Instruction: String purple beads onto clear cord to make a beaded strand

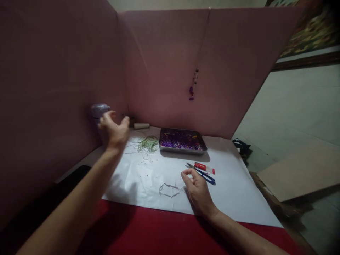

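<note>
My left hand is raised at the left with its fingers apart and nothing between them, in front of a purple lidded container. On the white sheet, my right hand is closed in a pinch on a thin thread. A loop of thin cord lies just left of it. Beside the right hand's fingers are blue-handled scissors with the blades open, and a red lighter. Farther back stands a metal tray of purple beads. Tangled green thread lies to the tray's left.
A few loose beads are scattered on the white sheet. A string of beads hangs against the pink panel. A pale roll lies at the back. Red cloth covers the near edge.
</note>
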A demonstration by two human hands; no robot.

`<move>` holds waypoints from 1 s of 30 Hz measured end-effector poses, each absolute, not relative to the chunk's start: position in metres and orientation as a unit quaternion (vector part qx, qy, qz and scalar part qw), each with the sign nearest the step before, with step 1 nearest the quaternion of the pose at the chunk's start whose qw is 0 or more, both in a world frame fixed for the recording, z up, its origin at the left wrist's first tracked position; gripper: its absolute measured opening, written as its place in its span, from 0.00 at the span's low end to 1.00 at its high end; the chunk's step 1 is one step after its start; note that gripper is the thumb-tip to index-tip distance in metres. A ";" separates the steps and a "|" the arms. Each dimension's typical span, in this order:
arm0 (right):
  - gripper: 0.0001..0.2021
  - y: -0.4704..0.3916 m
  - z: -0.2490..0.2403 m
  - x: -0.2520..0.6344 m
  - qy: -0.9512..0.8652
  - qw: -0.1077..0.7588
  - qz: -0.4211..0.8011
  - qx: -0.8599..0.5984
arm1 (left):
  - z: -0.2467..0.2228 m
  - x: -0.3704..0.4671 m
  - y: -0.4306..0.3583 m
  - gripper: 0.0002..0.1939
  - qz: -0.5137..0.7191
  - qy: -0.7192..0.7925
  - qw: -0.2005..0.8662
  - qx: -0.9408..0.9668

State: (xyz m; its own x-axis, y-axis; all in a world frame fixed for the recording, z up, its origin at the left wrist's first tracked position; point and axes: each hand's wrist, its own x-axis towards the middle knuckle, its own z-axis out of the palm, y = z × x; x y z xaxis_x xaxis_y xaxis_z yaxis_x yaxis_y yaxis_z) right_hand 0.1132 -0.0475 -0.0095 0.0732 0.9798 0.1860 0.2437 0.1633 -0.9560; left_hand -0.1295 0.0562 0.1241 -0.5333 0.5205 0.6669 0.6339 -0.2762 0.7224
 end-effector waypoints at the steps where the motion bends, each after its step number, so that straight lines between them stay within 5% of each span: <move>1: 0.10 -0.048 -0.009 0.113 -0.578 0.498 0.368 -0.532 | 0.132 -0.145 0.063 0.30 -0.634 -0.635 0.089 -0.432; 7: 0.11 -0.050 -0.004 0.113 -0.584 0.474 0.391 -0.531 | 0.135 -0.199 0.103 0.48 -0.601 -0.696 0.101 -0.380; 15: 0.13 -0.051 -0.002 0.112 -0.588 0.449 0.419 -0.527 | 0.131 -0.214 0.129 0.39 -0.650 -0.629 0.163 -0.394; 20: 0.13 -0.052 -0.003 0.112 -0.579 0.442 0.432 -0.532 | 0.162 -0.207 0.110 0.44 -0.637 -0.566 0.219 -0.474; 25: 0.14 -0.052 -0.001 0.112 -0.562 0.448 0.447 -0.533 | 0.145 -0.182 0.086 0.29 -0.303 -0.530 0.011 -0.792; 30: 0.14 -0.053 0.004 0.110 -0.557 0.463 0.443 -0.528 | 0.078 -0.177 0.085 0.27 -0.112 -0.582 -0.095 -0.800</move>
